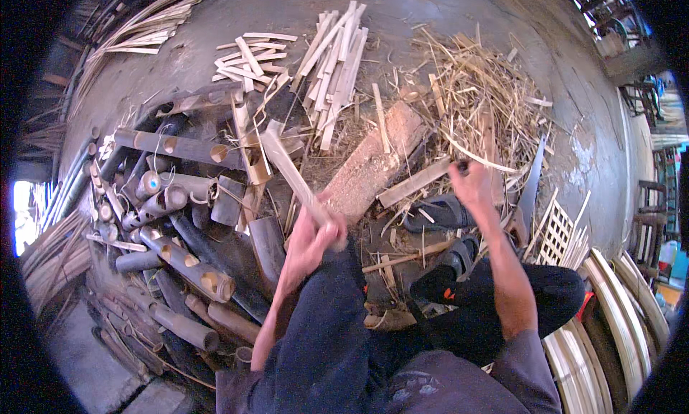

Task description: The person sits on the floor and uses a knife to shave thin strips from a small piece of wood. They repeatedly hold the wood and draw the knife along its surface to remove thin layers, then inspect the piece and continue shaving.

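the left hand [313, 231] grips a pale strip [288, 166] beside a wooden block [369, 171]. the right hand [472, 188] curls near shavings [495, 80]; i cannot tell whether it holds anything.

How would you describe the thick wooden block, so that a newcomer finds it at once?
Start from the large pile of thin shavings near the top, right of centre. Just left and below, the block slants down toward the left hand. Reddish-brown and rough, it is far thicker than the pale strips nearby.
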`<state>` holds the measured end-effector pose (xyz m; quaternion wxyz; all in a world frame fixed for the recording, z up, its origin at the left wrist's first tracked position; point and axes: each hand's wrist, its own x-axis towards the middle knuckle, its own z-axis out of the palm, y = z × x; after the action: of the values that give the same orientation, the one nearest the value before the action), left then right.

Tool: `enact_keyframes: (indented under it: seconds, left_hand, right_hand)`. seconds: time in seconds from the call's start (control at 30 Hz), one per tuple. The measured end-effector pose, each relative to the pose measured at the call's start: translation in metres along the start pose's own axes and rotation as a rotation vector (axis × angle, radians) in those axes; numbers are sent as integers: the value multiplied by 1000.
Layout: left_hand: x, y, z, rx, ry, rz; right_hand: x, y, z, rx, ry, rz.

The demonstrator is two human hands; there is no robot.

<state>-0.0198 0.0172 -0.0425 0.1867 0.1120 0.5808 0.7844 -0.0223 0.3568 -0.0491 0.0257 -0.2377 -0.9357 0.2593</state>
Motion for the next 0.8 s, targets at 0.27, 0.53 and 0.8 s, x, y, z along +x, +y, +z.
enact_keyframes:
  seconds: [0.27,0.53,0.8]
  left_hand:
    - [115,-39,1,-226,281,62]
    - [115,-72,-18,-26,492,119]
    - [98,-47,-8,378,362,170]
  right_hand:
    - [-81,-19,43,344,-314,199]
    - [-91,-32,47,680,-448,154]
    - [-100,-83,20,1021,-639,208]
